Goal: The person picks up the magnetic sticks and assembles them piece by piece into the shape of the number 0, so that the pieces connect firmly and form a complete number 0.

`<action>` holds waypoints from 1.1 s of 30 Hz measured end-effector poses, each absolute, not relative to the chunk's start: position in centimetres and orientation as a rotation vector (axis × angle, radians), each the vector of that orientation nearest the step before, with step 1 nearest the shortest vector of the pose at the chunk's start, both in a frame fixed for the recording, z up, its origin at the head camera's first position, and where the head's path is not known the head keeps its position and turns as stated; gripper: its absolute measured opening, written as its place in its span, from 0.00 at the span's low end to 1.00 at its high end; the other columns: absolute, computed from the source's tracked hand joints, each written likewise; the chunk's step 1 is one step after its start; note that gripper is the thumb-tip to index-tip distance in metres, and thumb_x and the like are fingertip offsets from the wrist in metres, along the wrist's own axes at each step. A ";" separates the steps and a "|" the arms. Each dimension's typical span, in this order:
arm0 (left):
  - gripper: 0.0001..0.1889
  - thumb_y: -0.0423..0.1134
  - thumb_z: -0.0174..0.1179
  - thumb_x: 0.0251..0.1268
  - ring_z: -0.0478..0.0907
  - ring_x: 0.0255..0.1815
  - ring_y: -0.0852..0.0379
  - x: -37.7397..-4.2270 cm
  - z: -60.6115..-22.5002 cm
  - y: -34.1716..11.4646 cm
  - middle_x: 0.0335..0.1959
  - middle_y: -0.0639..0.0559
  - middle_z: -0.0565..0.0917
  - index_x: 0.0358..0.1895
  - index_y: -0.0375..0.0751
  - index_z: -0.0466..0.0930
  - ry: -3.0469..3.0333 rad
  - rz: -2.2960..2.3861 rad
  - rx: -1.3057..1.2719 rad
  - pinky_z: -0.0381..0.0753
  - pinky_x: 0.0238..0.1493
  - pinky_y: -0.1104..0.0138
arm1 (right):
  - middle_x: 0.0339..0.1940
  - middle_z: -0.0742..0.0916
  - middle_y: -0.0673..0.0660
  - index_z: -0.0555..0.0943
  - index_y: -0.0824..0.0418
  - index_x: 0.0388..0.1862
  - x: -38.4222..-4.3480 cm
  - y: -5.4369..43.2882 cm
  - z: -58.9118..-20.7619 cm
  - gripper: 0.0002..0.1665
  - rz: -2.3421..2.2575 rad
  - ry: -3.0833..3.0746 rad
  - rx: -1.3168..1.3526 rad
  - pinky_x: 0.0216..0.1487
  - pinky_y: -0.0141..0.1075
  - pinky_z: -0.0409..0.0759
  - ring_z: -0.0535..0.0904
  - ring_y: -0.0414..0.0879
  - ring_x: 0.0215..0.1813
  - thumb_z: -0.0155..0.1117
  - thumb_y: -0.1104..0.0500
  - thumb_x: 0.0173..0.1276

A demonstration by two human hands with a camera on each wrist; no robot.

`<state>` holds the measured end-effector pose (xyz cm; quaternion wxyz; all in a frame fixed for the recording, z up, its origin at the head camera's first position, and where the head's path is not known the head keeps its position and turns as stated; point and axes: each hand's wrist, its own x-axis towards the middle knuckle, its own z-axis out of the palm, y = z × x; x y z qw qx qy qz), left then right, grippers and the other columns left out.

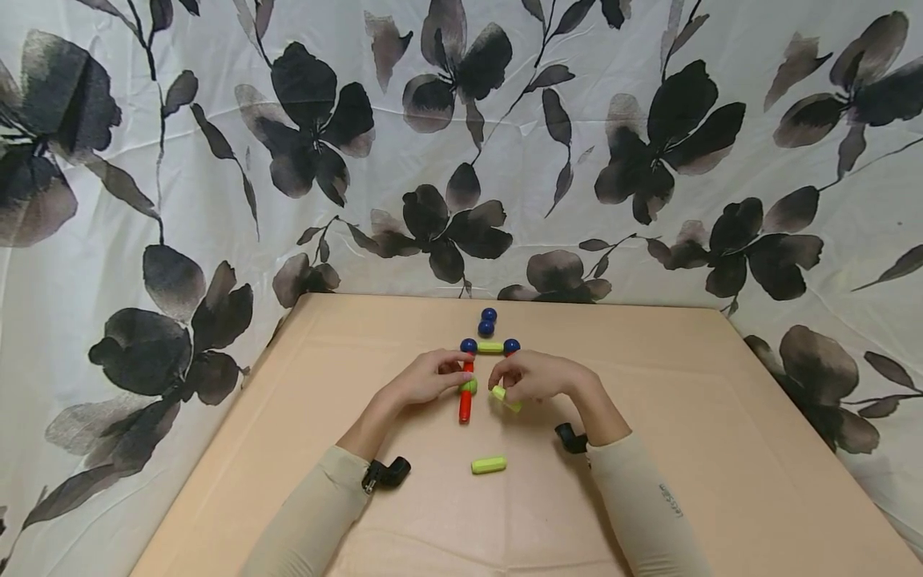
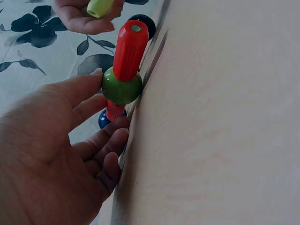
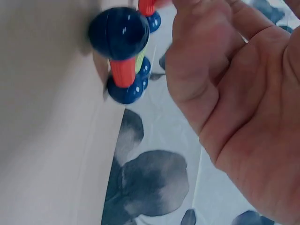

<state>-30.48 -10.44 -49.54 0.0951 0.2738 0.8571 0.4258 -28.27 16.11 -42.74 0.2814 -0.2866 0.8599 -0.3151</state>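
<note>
In the head view my left hand (image 1: 429, 378) is at the left side of a joined figure of balls and rods. Its thumb and fingers pinch the green ball (image 2: 122, 86), which joins two red rods; the nearer red rod (image 1: 465, 407) points toward me. My right hand (image 1: 537, 377) pinches a yellow-green rod (image 1: 514, 406) just right of the figure, apart from the green ball. That rod (image 2: 99, 6) also shows at the top of the left wrist view. In the right wrist view a large blue ball (image 3: 119, 33) with a red rod (image 3: 123, 73) lies beside the right hand.
A loose yellow-green rod (image 1: 489, 465) lies on the tan table (image 1: 721, 449) nearer to me. At the figure's far end, a yellow-green rod (image 1: 490, 347) spans two blue balls, with two more blue balls (image 1: 487, 320) beyond. A floral cloth (image 1: 534, 176) hangs behind the table.
</note>
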 end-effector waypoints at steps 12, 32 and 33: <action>0.26 0.52 0.64 0.75 0.77 0.43 0.53 -30.5 -49.6 -10.3 0.47 0.49 0.85 0.69 0.46 0.79 2.540 1.265 0.798 0.78 0.41 0.63 | 0.40 0.82 0.58 0.79 0.69 0.55 -29.3 19.7 -43.1 0.20 -1.136 2.199 -0.661 0.42 0.49 0.89 0.86 0.54 0.39 0.60 0.64 0.65; 0.26 0.52 0.64 0.74 0.77 0.40 0.54 -30.3 -49.6 -10.3 0.46 0.49 0.85 0.69 0.45 0.79 2.542 1.263 0.810 0.78 0.38 0.64 | 0.28 0.84 0.54 0.75 0.72 0.58 -30.1 20.3 -44.9 0.22 -1.179 2.110 -0.675 0.42 0.43 0.88 0.84 0.49 0.33 0.67 0.63 0.69; 0.26 0.52 0.64 0.74 0.77 0.40 0.54 -30.3 -49.6 -10.3 0.46 0.49 0.85 0.69 0.45 0.79 2.542 1.264 0.809 0.78 0.38 0.64 | 0.27 0.84 0.54 0.76 0.72 0.57 -30.1 20.3 -44.9 0.22 -1.177 2.127 -0.696 0.41 0.42 0.88 0.83 0.49 0.33 0.67 0.62 0.70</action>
